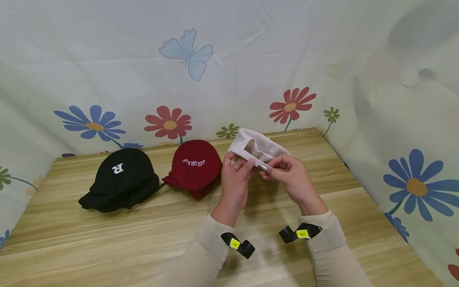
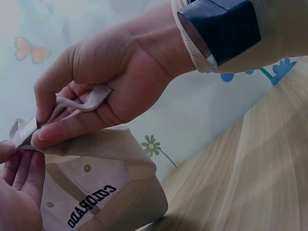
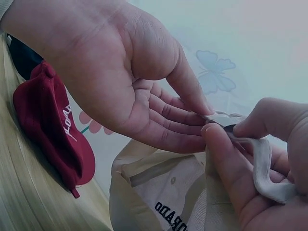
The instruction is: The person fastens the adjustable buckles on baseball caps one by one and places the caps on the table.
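Observation:
Out in front, both hands hold a pale baseball cap (image 1: 273,146) by its back strap (image 1: 247,155). My left hand (image 1: 234,179) pinches the strap between thumb and fingers; in the left wrist view, a loose strap end (image 2: 98,96) curls against its palm. At the silver metal buckle (image 1: 263,166), my right hand (image 1: 292,177) pinches the strap with thumb and fingertips. The two hands' fingertips nearly meet in the right wrist view. Dark COLORADO lettering (image 2: 91,206) shows on the cap in the left wrist view. Fingers partly hide the buckle in both wrist views.
A dark red cap (image 1: 197,167) lies on the wooden table (image 1: 143,243), just left of my left hand. Farther left is a black cap (image 1: 122,181) with a white R. A flower-printed curtain (image 1: 229,59) stands behind the table and along its sides.

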A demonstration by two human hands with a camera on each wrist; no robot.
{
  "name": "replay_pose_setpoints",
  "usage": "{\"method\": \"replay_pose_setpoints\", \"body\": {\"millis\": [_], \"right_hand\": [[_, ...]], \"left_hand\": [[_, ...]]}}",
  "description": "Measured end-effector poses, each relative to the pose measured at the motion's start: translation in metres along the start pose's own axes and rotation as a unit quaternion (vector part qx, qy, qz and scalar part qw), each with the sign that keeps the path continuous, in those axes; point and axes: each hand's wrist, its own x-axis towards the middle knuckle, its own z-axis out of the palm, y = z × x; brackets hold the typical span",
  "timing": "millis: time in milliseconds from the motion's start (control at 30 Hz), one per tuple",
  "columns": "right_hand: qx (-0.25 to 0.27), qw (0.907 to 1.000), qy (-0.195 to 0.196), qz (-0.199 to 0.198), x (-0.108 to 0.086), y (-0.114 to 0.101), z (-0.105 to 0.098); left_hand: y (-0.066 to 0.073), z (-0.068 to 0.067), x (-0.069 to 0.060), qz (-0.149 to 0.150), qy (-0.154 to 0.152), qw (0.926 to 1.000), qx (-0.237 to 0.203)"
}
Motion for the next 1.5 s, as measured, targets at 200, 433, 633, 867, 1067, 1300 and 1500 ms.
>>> {"method": "replay_pose_setpoints", "body": {"millis": [200,433,633,867,1067,1300,1500], "right_hand": [[-0.027,0.9996,0.007,-0.003,0.0004,-0.0005,-0.0004],[-0.029,0.9994,0.019,0.006,0.0005,-0.0003,0.0007],[-0.022,0.9996,0.019,0.004,0.0003,0.001,0.0005],[-0.022,0.9996,0.017,0.005,0.0,0.0012,-0.0002],[-0.004,1.0,0.008,0.001,-0.001,-0.0008,-0.0006],[0.018,0.9997,-0.003,-0.014,-0.0005,0.0001,-0.0017],[-0.035,0.999,0.027,0.01,0.0008,0.0018,-0.0031]], "left_hand": [[0.0007,0.0007,-0.0012,-0.003,-0.007,1.0,0.0],[-0.0009,-0.0005,-0.0019,-0.006,-0.01,0.9999,0.004],[-0.0012,-0.0003,-0.0016,0.002,-0.016,0.9998,-0.008],[-0.0011,0.002,-0.0023,0.001,-0.013,0.9997,-0.019],[-0.0015,0.0038,-0.0018,-0.004,0.004,1.0,-0.006],[-0.0011,0.0029,-0.001,-0.005,-0.001,1.0,-0.002],[-0.0015,0.0011,-0.0013,-0.016,-0.007,0.9997,-0.017]]}}
